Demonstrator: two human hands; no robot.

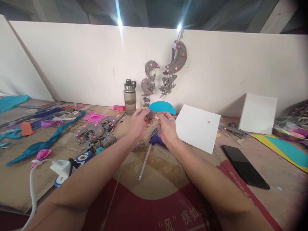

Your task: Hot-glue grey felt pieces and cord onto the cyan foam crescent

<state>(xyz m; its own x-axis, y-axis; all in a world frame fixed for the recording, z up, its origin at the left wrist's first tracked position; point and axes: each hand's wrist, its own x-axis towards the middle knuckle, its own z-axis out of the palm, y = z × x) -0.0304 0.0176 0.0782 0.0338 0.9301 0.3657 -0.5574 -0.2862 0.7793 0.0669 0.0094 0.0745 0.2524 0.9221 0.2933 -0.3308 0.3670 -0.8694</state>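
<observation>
My left hand (139, 123) is closed on a small grey felt piece (151, 114), held up above the cardboard. The fingers of my right hand (167, 126) pinch at the right edge of this piece; whether a thread is between them is too small to tell. Below and between the hands lies a blue glue gun (157, 138), partly hidden by my right hand. A clear glue stick (144, 163) sticks out of its back, toward me. Left of my left hand, a ball of grey yarn (108, 141) sits by grey felt crescents with pink and orange dots (90, 132).
Grey crescent mobiles (176, 61) hang against the white wall. A water bottle (130, 98) and a blue disc (162, 106) stand at the back. A white board (198, 128) and a phone (244, 166) lie right. A power strip with a plugged-in charger (61, 168) is left.
</observation>
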